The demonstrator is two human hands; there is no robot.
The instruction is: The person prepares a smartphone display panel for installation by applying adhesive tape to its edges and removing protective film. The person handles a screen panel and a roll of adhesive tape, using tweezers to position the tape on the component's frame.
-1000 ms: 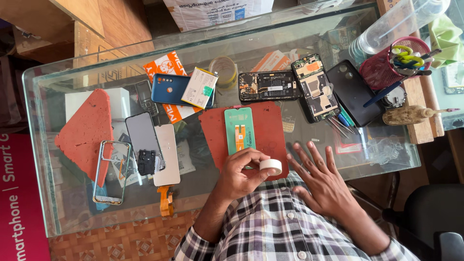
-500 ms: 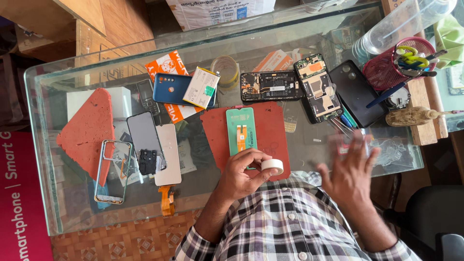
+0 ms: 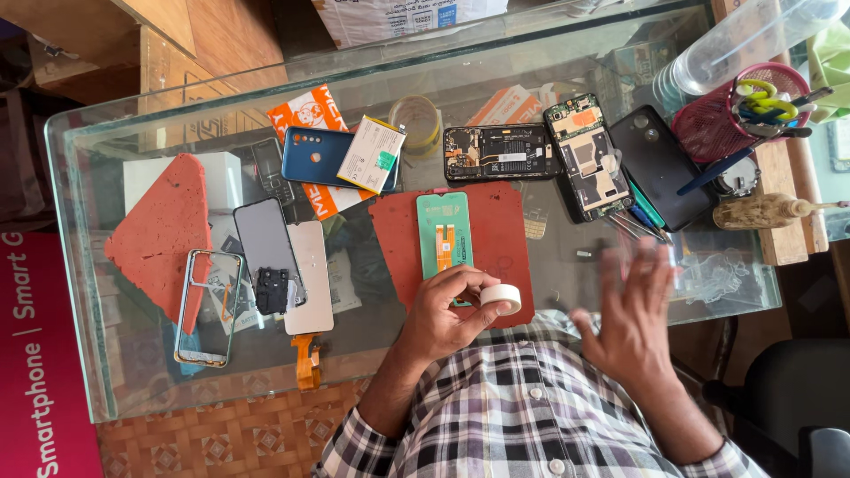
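Head view looks down on a glass table that serves as a workbench, its parts laid out flat and apart so each can be reached. At the near middle lies a red mat, probably there to cushion delicate parts, and a green screen panel lies face down along its centre, an orange flex strip showing on its back. Another mat, triangular and red, lies at the far left. Between the two mats lie a phone frame, a dark screen and a white back cover. Farther back, a blue phone carries a battery on top, and two opened phones show their boards. A red mesh cup at the right keeps tools upright.

His left hand pinches a small white tape roll between thumb and fingers, held just over the mat's near edge, beside the panel. His right hand hovers blurred over the glass, fingers spread, holding nothing.
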